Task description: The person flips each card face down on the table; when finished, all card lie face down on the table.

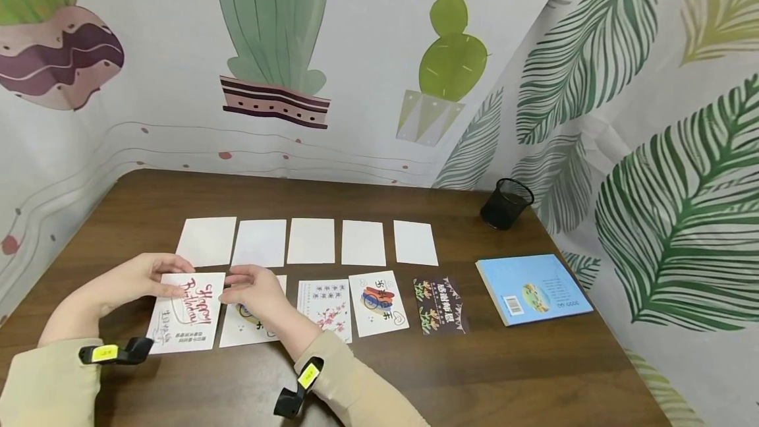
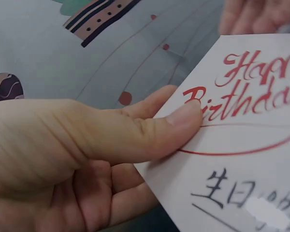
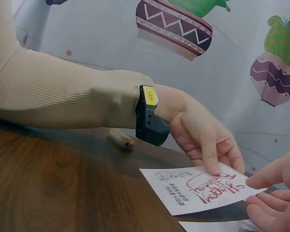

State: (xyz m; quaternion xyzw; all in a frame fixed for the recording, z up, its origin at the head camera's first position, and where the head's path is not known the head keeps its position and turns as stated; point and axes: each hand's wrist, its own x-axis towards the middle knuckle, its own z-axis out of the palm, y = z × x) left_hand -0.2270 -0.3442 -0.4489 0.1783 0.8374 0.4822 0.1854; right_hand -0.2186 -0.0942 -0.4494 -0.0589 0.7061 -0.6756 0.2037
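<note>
My left hand (image 1: 153, 275) pinches the upper left edge of a white greeting card (image 1: 190, 331) printed "Happy Birthday" in red. In the left wrist view, the left thumb (image 2: 183, 118) lies on the card's face and the fingers are behind it. My right hand (image 1: 256, 292) is at the card's right edge. The right wrist view shows its thumb (image 3: 261, 180) and fingers at the card's corner, with a gap between them. Below the right hand lies a white picture card (image 1: 237, 333), partly covered by hand and wrist.
Rightward lie a pink blossom card (image 1: 332, 321), a cartoon card (image 1: 376, 305) and a dark card (image 1: 441, 308). Several blank white cards (image 1: 311, 241) form a row behind. A blue book (image 1: 534, 288) and a black mesh pen holder (image 1: 505, 206) stand at the right.
</note>
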